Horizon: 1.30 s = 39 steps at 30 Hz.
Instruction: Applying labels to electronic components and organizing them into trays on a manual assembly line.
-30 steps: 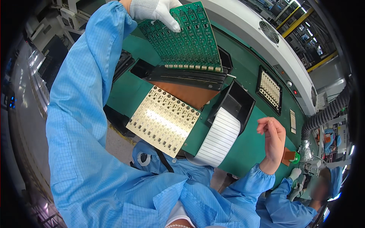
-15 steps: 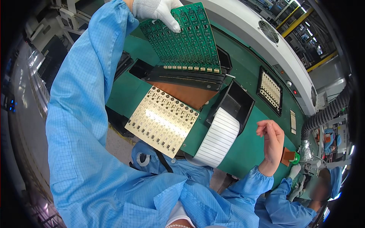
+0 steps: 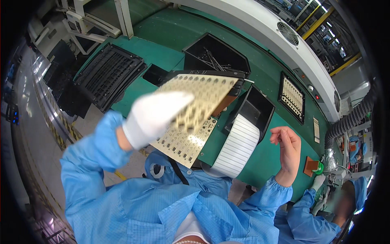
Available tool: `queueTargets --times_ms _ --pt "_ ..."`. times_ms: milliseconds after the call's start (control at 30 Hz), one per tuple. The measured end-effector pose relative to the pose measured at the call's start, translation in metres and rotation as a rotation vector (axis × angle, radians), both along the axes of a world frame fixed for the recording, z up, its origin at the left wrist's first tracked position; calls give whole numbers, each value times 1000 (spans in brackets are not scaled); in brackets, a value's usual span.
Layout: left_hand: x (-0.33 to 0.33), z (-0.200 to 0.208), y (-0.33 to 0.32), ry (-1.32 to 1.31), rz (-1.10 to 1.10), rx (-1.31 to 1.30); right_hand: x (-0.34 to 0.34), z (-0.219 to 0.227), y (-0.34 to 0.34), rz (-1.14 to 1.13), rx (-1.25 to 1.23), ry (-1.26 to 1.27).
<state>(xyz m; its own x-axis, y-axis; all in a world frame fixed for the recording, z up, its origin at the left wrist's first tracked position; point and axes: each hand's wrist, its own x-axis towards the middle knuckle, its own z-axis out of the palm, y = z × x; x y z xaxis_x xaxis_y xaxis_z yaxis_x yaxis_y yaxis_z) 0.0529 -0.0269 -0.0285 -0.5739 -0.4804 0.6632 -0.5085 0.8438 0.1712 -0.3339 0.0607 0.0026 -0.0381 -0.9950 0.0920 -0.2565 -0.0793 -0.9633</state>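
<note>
My left hand [image 3: 152, 118], in a white glove and blurred by motion, grips a circuit board [image 3: 209, 91] by its left part. The board is tilted, its pale component side towards me. Below it, partly covered, lies a second pale circuit board [image 3: 191, 148] on the bench. My bare right hand [image 3: 288, 148] hovers over the green bench at the right, fingers bent and drawn together; whatever is between the fingertips is too small to tell. Nearest to it is a white strip of labels [image 3: 237, 146], curving out of a black bin [image 3: 262, 107].
A black box with dark thin pieces [image 3: 217, 57] stands behind the held board. A black slotted tray [image 3: 109, 75] is at the left. At the right are a framed board [image 3: 291, 97] and a narrow board strip [image 3: 316, 130]. A co-worker [image 3: 313, 219] sits at the lower right.
My left hand has brought the board down and towards me from the black rack. Its pale side now shows instead of the green one. My right hand has hardly moved.
</note>
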Motion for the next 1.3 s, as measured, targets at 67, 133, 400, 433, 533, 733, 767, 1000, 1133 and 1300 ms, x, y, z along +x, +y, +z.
queueTargets --times_ms 67,133,400,433,533,733,767,1000,1133,1300 --pt "-2 5 25 -117 43 -40 3 5 -1 3 1 8" --pt "10 4 28 -107 31 -116 4 10 -1 24 -14 52" --pt "37 23 34 -293 -25 -389 66 37 -26 84 -167 179" --pt "38 23 37 -305 -21 -394 84 40 -31 92 -140 154" --pt "37 26 41 -325 -7 -405 114 39 -49 205 -252 410" --pt "42 26 45 -319 -3 -418 134 28 -62 211 -220 399" --pt "43 25 45 -317 1 -416 136 27 -63 216 -219 401" --pt "99 20 22 -238 208 -213 136 42 -73 -82 -597 829" --pt "134 42 -15 935 590 323 151 55 -86 157 -729 1057" --pt "157 66 -74 503 431 81 222 9 -147 323 -827 1272"
